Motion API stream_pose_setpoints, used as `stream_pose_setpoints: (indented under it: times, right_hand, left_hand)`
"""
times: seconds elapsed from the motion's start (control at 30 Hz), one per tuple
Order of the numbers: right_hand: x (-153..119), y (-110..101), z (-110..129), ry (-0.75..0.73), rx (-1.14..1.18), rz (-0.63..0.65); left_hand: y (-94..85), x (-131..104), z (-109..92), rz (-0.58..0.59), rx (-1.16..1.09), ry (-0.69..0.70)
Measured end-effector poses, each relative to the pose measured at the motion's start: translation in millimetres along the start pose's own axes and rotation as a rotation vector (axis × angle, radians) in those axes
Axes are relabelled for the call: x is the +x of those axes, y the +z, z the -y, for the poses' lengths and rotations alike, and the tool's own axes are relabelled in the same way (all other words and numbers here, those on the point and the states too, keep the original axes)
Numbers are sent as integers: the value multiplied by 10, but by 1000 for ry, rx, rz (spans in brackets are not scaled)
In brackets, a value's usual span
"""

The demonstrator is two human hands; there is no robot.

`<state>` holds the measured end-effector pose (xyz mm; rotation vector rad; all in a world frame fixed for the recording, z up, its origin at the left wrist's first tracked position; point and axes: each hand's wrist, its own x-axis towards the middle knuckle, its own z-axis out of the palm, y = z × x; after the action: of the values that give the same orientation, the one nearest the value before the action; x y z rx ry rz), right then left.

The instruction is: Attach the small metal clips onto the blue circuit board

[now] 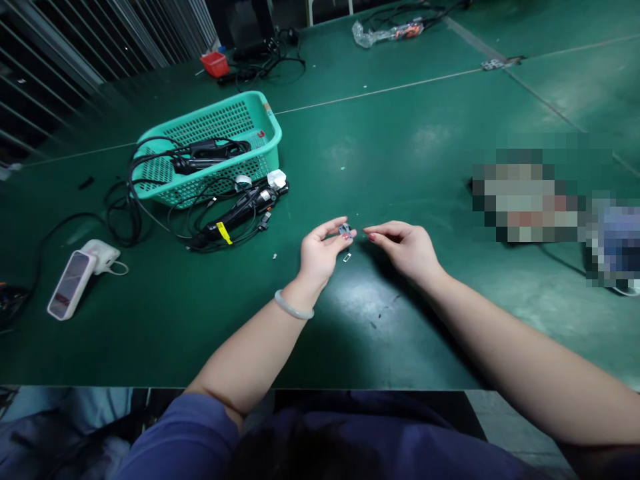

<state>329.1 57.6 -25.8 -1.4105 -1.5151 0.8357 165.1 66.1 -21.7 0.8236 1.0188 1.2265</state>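
My left hand point(320, 250) pinches a small grey-and-dark piece point(345, 231) between thumb and fingertips; it looks flat with dark spots, and its kind is too small to make out. To the right, a short gap away, is my right hand point(407, 250), its thumb and index finger pressed together. Whatever might be between those fingertips is too tiny to see. Just below the left fingertips, a small white rectangular frame point(347, 257) lies on the green table point(320, 353). A tiny pale bit point(275, 256) rests farther left.
A turquoise basket point(273, 143) with black cabled tools stands at the left, and a black corded tool point(240, 213) lies before it. Left of these are a phone-like device point(71, 285) and a white block point(100, 255). A red box point(215, 65) sits behind. Blurred objects lie right.
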Motion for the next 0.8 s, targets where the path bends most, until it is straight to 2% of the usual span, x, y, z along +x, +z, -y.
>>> stream_pose_setpoints:
  times: [0.17, 0.33, 0.5, 0.63, 0.8]
  right_hand:
    - [-34, 66, -37, -151, -287, 101]
    - [-41, 197, -16, -319, -497, 172]
    - [6, 242, -4, -383, -645, 232]
    - [3, 198, -2, -393, -614, 239]
    - [-22, 113, 8, -253, -360, 98]
  left_hand:
    - [-65, 76, -53, -102, -68, 8]
    - [-58, 65, -36, -95, -75, -29]
    - [-55, 71, -20, -81, -71, -42]
    - [-47, 56, -28, -67, -50, -47]
    - [-33, 34, -14, -33, -11, -34]
